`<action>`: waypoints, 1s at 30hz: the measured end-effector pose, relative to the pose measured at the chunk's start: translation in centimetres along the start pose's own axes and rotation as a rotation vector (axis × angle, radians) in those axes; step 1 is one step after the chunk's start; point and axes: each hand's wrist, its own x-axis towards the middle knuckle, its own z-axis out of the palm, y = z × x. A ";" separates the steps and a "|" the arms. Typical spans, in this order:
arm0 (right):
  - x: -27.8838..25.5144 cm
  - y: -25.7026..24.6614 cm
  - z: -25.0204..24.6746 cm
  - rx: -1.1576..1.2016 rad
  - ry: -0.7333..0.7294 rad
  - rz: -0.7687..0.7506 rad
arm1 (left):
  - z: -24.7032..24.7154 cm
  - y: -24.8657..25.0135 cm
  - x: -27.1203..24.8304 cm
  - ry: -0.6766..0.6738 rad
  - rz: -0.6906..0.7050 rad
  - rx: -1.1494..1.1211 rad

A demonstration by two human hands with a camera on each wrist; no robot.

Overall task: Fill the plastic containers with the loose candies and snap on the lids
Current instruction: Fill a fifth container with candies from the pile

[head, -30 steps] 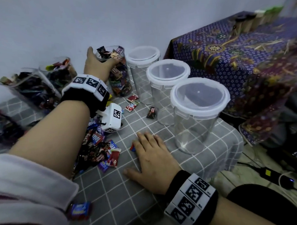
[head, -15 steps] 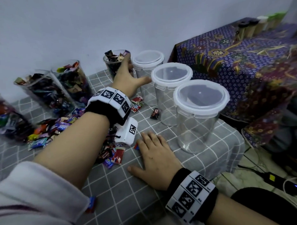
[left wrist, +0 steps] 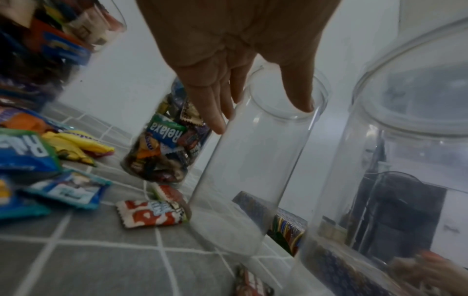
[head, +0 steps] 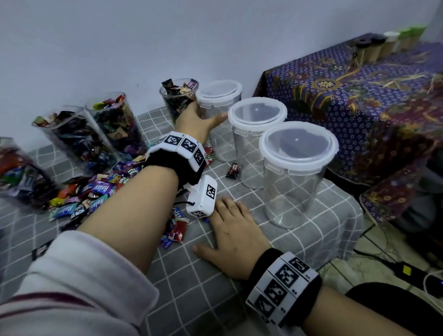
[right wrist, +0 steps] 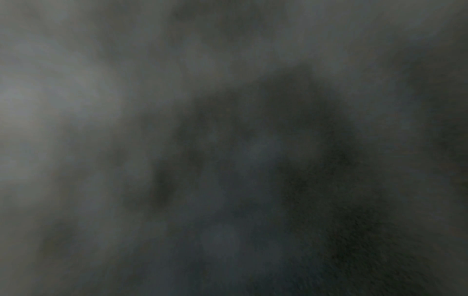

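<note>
Three clear empty containers with white lids stand in a row: far [head: 219, 91], middle [head: 257, 113], near [head: 298, 144]. My left hand [head: 199, 118] reaches to the far one [left wrist: 253, 160] and grips it just under the lid, fingers [left wrist: 215, 112] on its left wall, thumb on its right. Right beside it stands an open container [head: 179, 93] heaped with candies [left wrist: 164, 144]. Loose candies [head: 97, 191] lie in a pile under my left forearm. My right hand [head: 233, 230] rests flat on the grey checked cloth, holding nothing. The right wrist view is dark.
Three more filled open containers [head: 114, 121] [head: 74, 138] [head: 9, 167] line the wall at left. Single candies [head: 232, 170] [left wrist: 152, 214] lie near the empty containers. The table edge [head: 344, 226] drops off at right, beside a purple patterned cloth [head: 364, 98]. A power adapter [head: 410, 271] lies on the floor.
My left hand left the rim of the filled open container and moved right, onto the far lidded container. My right hand stayed flat on the cloth.
</note>
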 end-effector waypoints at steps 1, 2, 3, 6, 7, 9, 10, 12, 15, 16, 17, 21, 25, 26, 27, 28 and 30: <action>0.0 0.0 0.0 0.002 0.000 0.001 | -0.1 -0.2 -0.2 0.013 -0.008 -0.012; 0.0 0.0 0.0 -0.001 -0.003 0.002 | -0.3 -0.3 -0.4 0.024 -0.019 -0.028; 0.0 0.0 0.0 -0.006 -0.008 0.004 | -0.5 -0.4 -0.6 0.029 -0.031 -0.052; 0.0 0.0 -0.1 -0.023 -0.029 0.008 | -1.0 -0.8 -1.1 0.033 -0.067 -0.123; 0.0 0.0 -0.1 -0.025 -0.030 0.008 | -1.1 -0.8 -1.3 0.029 -0.074 -0.153; 0.0 0.0 -0.1 -0.023 -0.027 0.010 | -1.4 -0.9 -1.8 0.025 -0.086 -0.205; 0.0 -0.1 -0.1 -0.023 -0.025 0.010 | -1.6 -1.0 -2.0 0.026 -0.090 -0.217; 0.0 -0.1 -0.1 -0.027 -0.023 0.011 | -2.1 -1.2 -2.2 0.025 -0.097 -0.227; 0.0 0.0 -0.1 -0.026 -0.020 0.011 | -2.9 -1.1 -2.8 0.004 -0.088 -0.244; 0.0 0.0 -0.1 -0.023 -0.017 0.010 | -3.2 -1.0 -3.1 0.014 -0.082 -0.250; 0.0 0.0 -0.2 -0.020 -0.015 0.009 | -3.5 -1.0 -3.3 0.032 -0.075 -0.258; 0.0 -0.1 -0.1 -0.028 -0.020 0.013 | -5.3 -0.4 -4.8 0.097 -0.029 -0.273; 0.0 -0.2 0.1 -0.043 -0.006 0.013 | -8.5 0.5 -6.8 0.093 0.024 -0.308; 0.0 -0.1 0.1 -0.044 -0.003 0.011 | -9.3 0.8 -7.6 0.083 0.045 -0.302; 0.0 -0.1 0.1 -0.044 -0.001 0.008 | -10.2 1.0 -8.4 0.075 0.064 -0.299; 0.0 -0.1 0.1 -0.045 -0.003 0.005 | -11.0 1.2 -9.3 0.070 0.075 -0.300; 0.0 -0.1 0.1 -0.046 -0.008 0.003 | -12.6 1.1 -11.1 0.065 0.073 -0.310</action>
